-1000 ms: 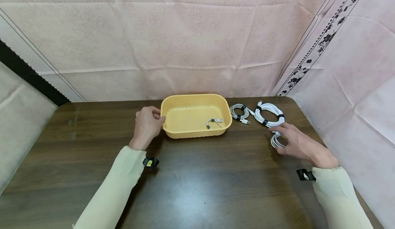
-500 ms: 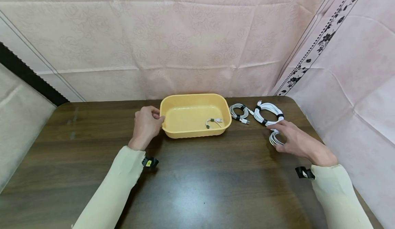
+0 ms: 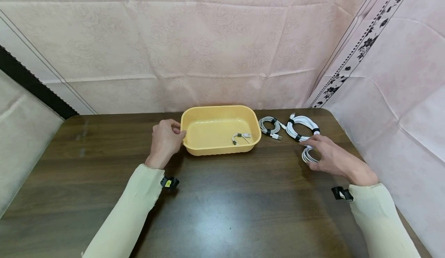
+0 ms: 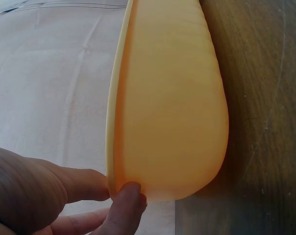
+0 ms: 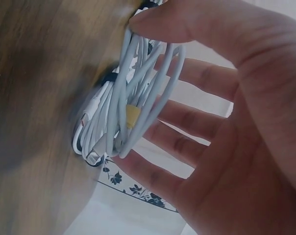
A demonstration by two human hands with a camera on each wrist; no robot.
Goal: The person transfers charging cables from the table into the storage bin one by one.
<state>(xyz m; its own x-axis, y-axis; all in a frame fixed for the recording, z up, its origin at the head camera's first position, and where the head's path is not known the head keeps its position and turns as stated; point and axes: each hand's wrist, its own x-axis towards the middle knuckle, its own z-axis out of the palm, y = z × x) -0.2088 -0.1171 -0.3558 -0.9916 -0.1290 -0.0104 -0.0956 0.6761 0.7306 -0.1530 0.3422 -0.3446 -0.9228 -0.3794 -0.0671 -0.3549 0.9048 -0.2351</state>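
My left hand (image 3: pixel 165 140) pinches the left end of the rim of a yellow plastic basin (image 3: pixel 205 152), thumb and fingertips at its edge in the left wrist view. In the basin's right part lies a short white USB cable (image 3: pixel 246 135). Over at the right, my right hand (image 3: pixel 333 158) holds a coiled white charging cable (image 3: pixel 308 155) between thumb and fingers. In the right wrist view this loose coil (image 5: pixel 123 93) hangs from under the thumb, its metal plug near the bottom, fingers spread behind it.
Two more coiled white cables with black ties, a smaller coil (image 3: pixel 263 128) and a larger coil (image 3: pixel 298 119), lie right of the basin near the back edge. The brown wooden table (image 3: pixel 222 211) meets patterned cloth (image 3: pixel 215 49) behind and at the right.
My right hand has shifted slightly left and toward the back, and the cable coil in it has moved along. The left hand and basin look the same.
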